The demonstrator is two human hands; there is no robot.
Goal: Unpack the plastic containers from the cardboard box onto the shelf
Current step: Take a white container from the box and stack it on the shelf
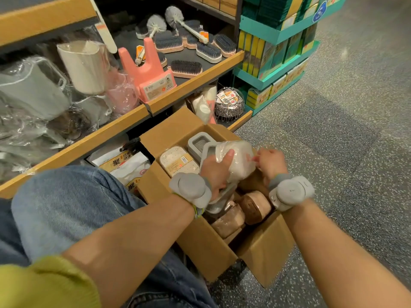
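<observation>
An open cardboard box (200, 238) stands on the floor before my knees. Inside lie a labelled white-lidded container (178, 161), a grey container (198, 142) and several brownish wrapped containers (255, 206). Over the box my left hand (216, 172) grips a container wrapped in crinkly clear plastic (240, 158), thumb laid across its top. My right hand (270, 162) pinches the wrapping at the container's right side. Both wrists carry grey sensor bands. The wooden-edged shelf (138, 117) runs just beyond the box.
The shelf holds plastic-wrapped grey and cream bins (84, 65), a pink stool-shaped item (149, 76) and brushes (186, 67). Paper packets (126, 165) lie on the lowest shelf. A teal sponge display (278, 61) stands to the right. Speckled floor spreads to the right.
</observation>
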